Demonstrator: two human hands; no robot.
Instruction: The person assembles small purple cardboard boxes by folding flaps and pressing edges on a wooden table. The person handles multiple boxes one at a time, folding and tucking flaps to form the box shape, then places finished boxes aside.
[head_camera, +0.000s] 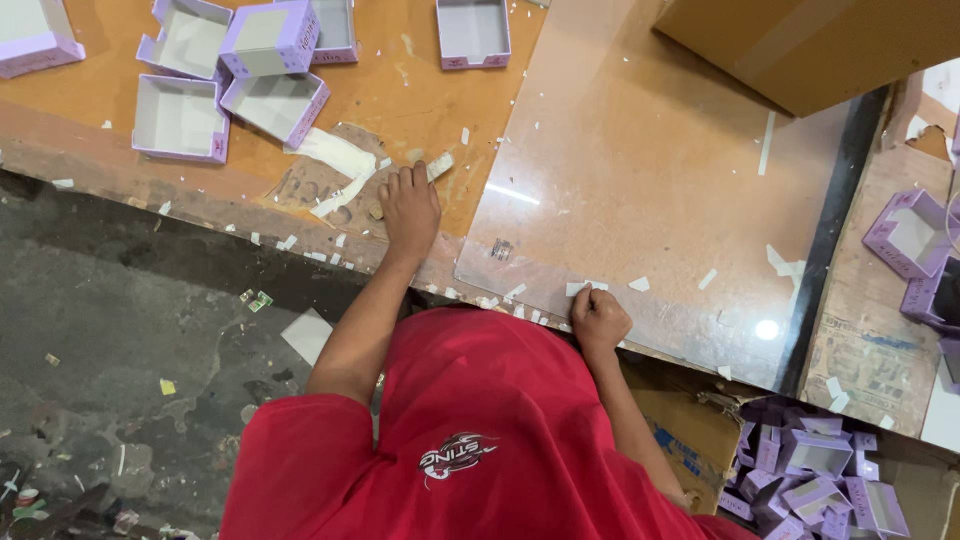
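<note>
At the upper left of the frame the open purple-and-white boxes (180, 118) lay tumbled together on the worn wooden table (90, 150) \- pushed far back, I'd judge, so the near edge was free for my hands. Below them, at the lower left, the grey concrete floor (140, 340) was strewn with paper bits. My left hand (410, 208) rested knuckles-up left of centre, fingers bent down onto the wood, with a torn white scrap (338, 160) just beside it and a small pale offcut (440, 166) at the fingertips; whether I gripped anything under there I cannot tell. It looked braced, taking my weight. Right of centre my right hand (600, 318) was curled into a tight fist at the near edge of the clear plastic sheet (640, 170), touching a short white strip (584, 288) stuck there \- the thumb hidden, so a pinch is only my guess. Further right a brown carton (800, 45) sat in the upper corner, and more purple boxes (815, 480) were heaped at the lower right.
</note>
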